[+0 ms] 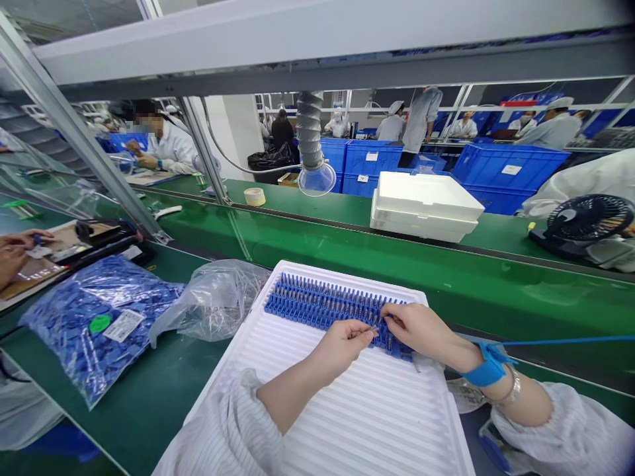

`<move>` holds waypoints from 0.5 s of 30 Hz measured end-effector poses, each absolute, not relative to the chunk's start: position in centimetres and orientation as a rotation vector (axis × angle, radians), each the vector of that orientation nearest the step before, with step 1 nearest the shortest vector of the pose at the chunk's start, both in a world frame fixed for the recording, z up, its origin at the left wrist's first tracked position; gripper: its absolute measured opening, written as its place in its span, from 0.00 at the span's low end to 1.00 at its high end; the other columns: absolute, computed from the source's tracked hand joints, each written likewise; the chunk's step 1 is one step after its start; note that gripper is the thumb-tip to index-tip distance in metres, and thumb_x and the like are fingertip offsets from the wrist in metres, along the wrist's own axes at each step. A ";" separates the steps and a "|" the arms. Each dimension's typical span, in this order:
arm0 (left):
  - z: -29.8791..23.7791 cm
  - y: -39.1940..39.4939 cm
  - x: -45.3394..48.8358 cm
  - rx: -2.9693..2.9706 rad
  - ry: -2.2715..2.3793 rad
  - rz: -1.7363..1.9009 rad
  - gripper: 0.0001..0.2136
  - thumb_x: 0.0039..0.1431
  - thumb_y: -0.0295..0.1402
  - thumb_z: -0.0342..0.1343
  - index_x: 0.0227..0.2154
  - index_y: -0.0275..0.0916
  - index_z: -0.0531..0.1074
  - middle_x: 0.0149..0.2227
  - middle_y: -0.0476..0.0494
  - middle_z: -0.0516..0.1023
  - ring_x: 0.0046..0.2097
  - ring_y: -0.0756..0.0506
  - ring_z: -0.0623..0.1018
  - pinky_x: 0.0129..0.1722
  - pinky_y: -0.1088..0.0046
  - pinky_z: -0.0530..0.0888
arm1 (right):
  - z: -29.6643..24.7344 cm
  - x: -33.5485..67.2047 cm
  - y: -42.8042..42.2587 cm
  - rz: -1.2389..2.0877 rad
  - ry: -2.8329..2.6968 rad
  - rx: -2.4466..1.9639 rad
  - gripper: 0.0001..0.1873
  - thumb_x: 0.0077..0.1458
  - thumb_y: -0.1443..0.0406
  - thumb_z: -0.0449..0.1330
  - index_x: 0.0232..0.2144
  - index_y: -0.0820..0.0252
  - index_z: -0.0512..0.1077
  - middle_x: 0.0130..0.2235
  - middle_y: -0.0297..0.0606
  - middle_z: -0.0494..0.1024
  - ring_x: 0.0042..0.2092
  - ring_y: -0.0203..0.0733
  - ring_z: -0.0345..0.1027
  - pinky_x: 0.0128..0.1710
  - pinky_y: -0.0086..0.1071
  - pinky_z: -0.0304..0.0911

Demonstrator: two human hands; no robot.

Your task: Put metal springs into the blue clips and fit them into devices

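Rows of small blue plastic parts stand along the far side of a ribbed white foam tray, many with thin metal springs in them. My left hand is closed in a pinch on small metal springs, just in front of the rows. Bent over the right part of the rows, my right hand pinches at a blue part; its fingertips hide what they grip. A loose spring lies near the right end of the rows. A blue wrist strap with a cord circles my right wrist.
On the left lie a bag of blue parts and a clear plastic bag. Beyond the green divider are a tape roll, stacked white foam boxes, a fan and an extraction nozzle. A co-worker's hands show at far left.
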State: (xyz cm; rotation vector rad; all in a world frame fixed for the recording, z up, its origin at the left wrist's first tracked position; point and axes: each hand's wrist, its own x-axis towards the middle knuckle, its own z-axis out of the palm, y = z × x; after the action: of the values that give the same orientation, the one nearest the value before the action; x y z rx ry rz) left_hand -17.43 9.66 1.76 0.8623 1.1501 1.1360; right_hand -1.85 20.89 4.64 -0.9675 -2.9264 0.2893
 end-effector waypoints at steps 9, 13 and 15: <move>1.4 9.8 -17.4 0.905 1.166 1.144 0.20 0.47 0.47 0.57 0.34 0.33 0.71 0.17 0.59 0.56 0.18 0.57 0.53 0.19 0.75 0.49 | 5.1 -1.7 20.8 0.417 -2.928 -0.859 0.12 0.52 0.71 0.50 0.30 0.57 0.73 0.28 0.35 0.76 0.28 0.39 0.66 0.26 0.28 0.52; 1.2 9.8 -17.4 0.967 1.186 1.139 0.17 0.51 0.44 0.54 0.35 0.33 0.71 0.18 0.58 0.55 0.18 0.56 0.52 0.19 0.75 0.49 | 5.7 -1.5 20.7 0.541 -2.867 -0.825 0.11 0.57 0.68 0.49 0.32 0.59 0.72 0.28 0.35 0.75 0.27 0.38 0.66 0.26 0.28 0.55; 1.3 9.8 -17.4 1.021 1.211 1.145 0.15 0.53 0.42 0.53 0.34 0.33 0.71 0.18 0.57 0.55 0.20 0.55 0.53 0.20 0.75 0.51 | 6.0 -1.6 20.3 0.617 -2.838 -0.782 0.12 0.60 0.64 0.48 0.33 0.59 0.71 0.28 0.35 0.74 0.28 0.37 0.65 0.27 0.27 0.57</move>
State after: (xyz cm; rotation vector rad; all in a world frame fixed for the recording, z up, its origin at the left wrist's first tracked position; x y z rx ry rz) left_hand -17.43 9.78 1.25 1.0208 1.2106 1.1448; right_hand -1.63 20.31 6.05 -0.7818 -2.8378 0.6174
